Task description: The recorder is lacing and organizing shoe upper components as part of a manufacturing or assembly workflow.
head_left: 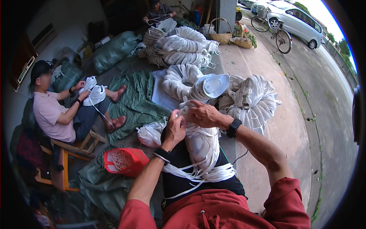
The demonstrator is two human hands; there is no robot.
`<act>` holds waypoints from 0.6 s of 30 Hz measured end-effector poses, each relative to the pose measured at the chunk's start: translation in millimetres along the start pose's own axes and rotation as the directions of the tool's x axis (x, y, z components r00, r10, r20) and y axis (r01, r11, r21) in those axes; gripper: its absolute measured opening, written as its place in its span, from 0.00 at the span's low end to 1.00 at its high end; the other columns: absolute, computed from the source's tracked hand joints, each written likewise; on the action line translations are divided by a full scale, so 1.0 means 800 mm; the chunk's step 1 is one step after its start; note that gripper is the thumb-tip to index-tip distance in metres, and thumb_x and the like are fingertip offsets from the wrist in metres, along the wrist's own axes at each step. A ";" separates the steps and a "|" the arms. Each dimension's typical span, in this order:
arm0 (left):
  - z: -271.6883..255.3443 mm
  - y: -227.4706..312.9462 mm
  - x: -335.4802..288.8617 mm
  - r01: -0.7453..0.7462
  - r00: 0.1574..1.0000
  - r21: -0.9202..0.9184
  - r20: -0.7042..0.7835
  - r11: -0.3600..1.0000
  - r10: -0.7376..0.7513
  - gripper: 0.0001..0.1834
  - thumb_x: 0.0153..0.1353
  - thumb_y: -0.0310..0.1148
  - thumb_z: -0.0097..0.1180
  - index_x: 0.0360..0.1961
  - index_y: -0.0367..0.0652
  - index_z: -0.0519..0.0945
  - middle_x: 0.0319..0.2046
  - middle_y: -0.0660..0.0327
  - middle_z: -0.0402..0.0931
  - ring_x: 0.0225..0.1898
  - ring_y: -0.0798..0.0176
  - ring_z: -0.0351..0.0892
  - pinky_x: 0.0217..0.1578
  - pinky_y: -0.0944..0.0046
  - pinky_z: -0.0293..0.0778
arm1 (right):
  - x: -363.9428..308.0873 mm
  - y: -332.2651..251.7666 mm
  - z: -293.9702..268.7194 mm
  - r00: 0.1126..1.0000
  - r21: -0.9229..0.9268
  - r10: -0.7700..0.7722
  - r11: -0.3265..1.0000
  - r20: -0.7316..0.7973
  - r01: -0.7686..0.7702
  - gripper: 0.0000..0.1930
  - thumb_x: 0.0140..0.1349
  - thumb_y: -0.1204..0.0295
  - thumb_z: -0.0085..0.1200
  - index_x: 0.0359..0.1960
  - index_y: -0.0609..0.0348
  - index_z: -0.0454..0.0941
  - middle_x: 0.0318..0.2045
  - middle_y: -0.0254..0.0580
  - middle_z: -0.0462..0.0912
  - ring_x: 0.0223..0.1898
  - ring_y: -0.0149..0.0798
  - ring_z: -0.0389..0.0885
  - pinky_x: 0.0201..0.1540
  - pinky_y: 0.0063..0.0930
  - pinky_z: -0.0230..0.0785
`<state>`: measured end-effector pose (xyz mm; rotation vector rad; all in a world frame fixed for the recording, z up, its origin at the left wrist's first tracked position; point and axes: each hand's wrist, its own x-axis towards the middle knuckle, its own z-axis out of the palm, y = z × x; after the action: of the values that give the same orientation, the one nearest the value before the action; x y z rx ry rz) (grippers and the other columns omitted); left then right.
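Close together above my lap, my left hand (174, 129) and my right hand (206, 114) have their fingers closed on a white shoe upper (184, 110). My hands cover much of it, and whether a lace is between the fingertips is too small to tell. Just below them, more white and grey shoe uppers (199, 145) lie on my lap. Loose white shoelaces (215, 174) drape across the black cloth (225, 187) over my thighs. Beyond my hands, a coiled row of nested shoe uppers (178, 79) rests on a pale sheet, one sole-shaped piece (216, 86) facing up.
To the right is another shoe-upper bundle (254, 97); a larger pile (179, 45) stands farther back. A red bag (126, 161) of laces sits left of my forearm. One seated person (55, 114) handles white uppers at left, another (162, 11) at the back. Baskets (222, 37) stand near the doorway.
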<state>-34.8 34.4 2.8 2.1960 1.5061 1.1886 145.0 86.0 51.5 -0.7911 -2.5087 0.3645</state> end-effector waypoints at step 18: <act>-0.033 -0.022 0.026 0.090 0.993 -0.275 0.095 0.957 -0.066 0.10 0.60 0.31 0.46 0.31 0.35 0.76 0.35 0.54 0.76 0.34 0.55 0.77 0.34 0.63 0.72 | -0.018 0.016 -0.042 0.918 0.281 0.168 0.958 -0.358 -0.065 0.07 0.58 0.76 0.46 0.36 0.67 0.70 0.40 0.51 0.74 0.46 0.49 0.71 0.47 0.37 0.66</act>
<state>-62.5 53.8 19.7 1.9576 1.2899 1.1853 178.7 91.2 70.1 -0.8181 -2.0071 0.5208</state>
